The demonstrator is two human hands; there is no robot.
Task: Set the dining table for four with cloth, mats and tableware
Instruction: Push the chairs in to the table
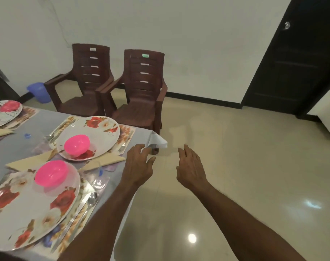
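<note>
The table setting appears nearly complete, and the step in hand is judged to be adjustment of the tablecloth (23, 146) at the far right corner of the table, where its corner flap (159, 141) sticks out past the edge instead of hanging flat. The left hand (139, 164) is at that corner with loosely curled fingers touching the flap; whether they actually pinch the cloth cannot be told. The right hand (190, 166) hovers off the table over the floor, fingers relaxed and slightly spread, holding nothing. The next move calls for taking the flap in both hands and drawing it down and smooth, gently enough that the cloth does not slide under the settings. Along the right edge lie two floral plates, the far plate (102, 132) and the near plate (13, 219), each on a placemat and each carrying a pink bowl (76, 145); a knife (79, 208) and spoon (91, 198) lie beside the near plate. A folded napkin (104, 162) lies just beside the left hand and could be dragged. Two brown chairs (141, 95) stand just beyond the corner, restricting access.
</note>
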